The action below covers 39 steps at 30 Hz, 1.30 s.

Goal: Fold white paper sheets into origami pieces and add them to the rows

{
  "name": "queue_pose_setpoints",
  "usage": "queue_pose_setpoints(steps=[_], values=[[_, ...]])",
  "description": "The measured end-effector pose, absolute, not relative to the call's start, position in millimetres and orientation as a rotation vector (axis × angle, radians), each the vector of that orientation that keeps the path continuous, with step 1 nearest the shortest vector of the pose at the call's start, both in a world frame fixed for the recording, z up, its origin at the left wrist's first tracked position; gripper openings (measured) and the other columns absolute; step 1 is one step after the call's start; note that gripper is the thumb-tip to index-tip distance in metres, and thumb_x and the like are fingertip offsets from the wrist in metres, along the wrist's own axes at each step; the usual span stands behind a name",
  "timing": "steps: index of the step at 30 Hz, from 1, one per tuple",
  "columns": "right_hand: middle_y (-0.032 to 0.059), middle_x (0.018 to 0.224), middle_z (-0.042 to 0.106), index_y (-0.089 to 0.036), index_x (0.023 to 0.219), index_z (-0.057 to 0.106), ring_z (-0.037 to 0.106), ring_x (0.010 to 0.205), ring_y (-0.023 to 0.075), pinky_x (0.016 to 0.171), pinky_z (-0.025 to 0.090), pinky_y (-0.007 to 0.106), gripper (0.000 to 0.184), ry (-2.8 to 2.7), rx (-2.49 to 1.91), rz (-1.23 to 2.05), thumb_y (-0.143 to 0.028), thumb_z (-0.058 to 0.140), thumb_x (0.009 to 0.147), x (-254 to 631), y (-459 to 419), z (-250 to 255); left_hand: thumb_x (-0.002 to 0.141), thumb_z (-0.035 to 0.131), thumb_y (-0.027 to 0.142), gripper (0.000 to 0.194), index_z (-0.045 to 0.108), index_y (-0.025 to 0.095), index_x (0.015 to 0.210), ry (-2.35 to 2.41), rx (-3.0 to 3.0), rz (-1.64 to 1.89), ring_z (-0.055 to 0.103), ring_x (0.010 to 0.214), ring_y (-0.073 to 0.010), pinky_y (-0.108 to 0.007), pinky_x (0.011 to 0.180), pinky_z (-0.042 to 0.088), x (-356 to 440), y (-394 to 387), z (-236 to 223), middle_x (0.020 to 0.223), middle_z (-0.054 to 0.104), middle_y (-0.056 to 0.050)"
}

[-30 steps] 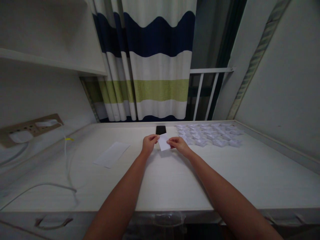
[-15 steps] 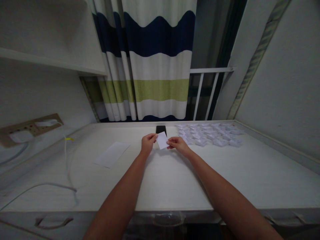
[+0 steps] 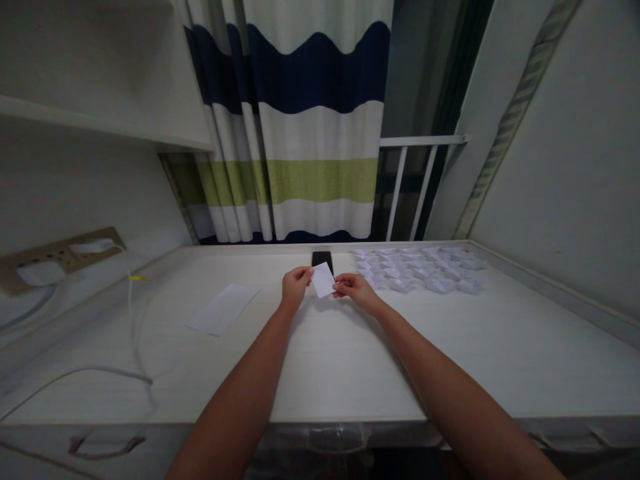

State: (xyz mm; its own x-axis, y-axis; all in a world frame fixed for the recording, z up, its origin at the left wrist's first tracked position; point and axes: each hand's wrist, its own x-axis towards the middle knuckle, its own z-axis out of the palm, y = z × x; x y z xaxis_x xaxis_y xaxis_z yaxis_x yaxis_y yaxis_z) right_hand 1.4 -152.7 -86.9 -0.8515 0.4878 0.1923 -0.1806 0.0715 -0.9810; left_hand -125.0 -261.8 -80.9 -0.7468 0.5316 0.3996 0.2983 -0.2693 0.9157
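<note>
Head view, left hand (image 3: pixel 297 287) and right hand (image 3: pixel 354 289) nearly closed, pinching white paper (image 3: pixel 323 280).

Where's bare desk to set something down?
Bare: white desktop between left forearm and right forearm, plus near right, beyond it. Crowded: far right, rows of folded white paper pieces; far centre, left hand and right hand at square white paper by black rectangle.

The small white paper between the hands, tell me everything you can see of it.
The small white paper is thin, four-sided and nearly square, with straight edges and no visible marks. It looks flat; whether it is folded in layers can't be told. It is held at a slant above the white desk, partly overlapping the flat black object in view. The left hand pinches its left corner; the right hand grips its lower right corner.
</note>
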Motion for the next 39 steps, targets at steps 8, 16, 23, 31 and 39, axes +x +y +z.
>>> queue_pose_setpoints(steps=[8,16,23,31,39], values=[[-0.0026,0.054,0.061,-0.015,0.07,0.058,0.056,0.046,0.0089,0.052,0.047,0.022,0.034,-1.795,-0.328,1.878,-0.032,0.075,0.046,0.3,-150.4,-86.8,0.053,0.07,0.036,0.031,0.062,0.013,0.073,1.287,0.834,2.082,0.054,0.065,-0.0111,-0.024,0.06,0.043,-118.0,-263.7,-75.9,0.069,0.059,-0.002],[-0.0023,0.058,0.063,-0.016,0.071,0.06,0.056,0.048,0.0071,0.055,0.048,0.021,0.029,-1.712,-0.347,1.968,-0.027,0.075,0.049,1.9,-152.8,-84.1,0.058,0.069,0.04,0.036,0.059,0.014,0.081,1.108,0.763,1.984,0.057,0.071,-0.0157,-0.03,0.066,0.045,-109.8,-266.7,-71.9,0.079,0.062,-0.007],[-0.0014,0.062,0.063,-0.017,0.079,0.06,0.056,0.051,0.0068,0.059,0.047,0.021,0.03,-1.655,-0.329,2.142,-0.024,0.074,0.053,9.0,-159.8,-76.1,0.06,0.068,0.037,0.036,0.057,0.015,0.086,1.098,0.82,1.929,0.058,0.083,-0.0189,-0.033,0.073,0.045,-109.3,-268.9,-72.0,0.089,0.063,-0.008],[-0.0016,0.064,0.063,-0.018,0.077,0.053,0.058,0.057,0.0094,0.064,0.046,0.026,0.033,-1.716,-0.259,2.229,-0.029,0.073,0.053,12.6,-165.4,-75.2,0.059,0.068,0.039,0.038,0.055,0.015,0.085,1.069,0.897,1.903,0.057,0.09,-0.0206,-0.032,0.074,0.044,-106.7,-270.8,-70.4,0.1,0.062,-0.011],[0.0003,0.075,0.058,-0.017,0.07,0.055,0.056,0.074,0.0133,0.068,0.045,0.029,0.029,-1.734,-0.313,2.053,-0.037,0.07,0.056,9.2,-163.0,-78.3,0.055,0.072,0.035,0.031,0.056,0.015,0.073,1.212,0.941,1.886,0.056,0.073,-0.0133,-0.031,0.072,0.044,-107.5,-266.9,-72.5,0.079,0.06,-0.003]])
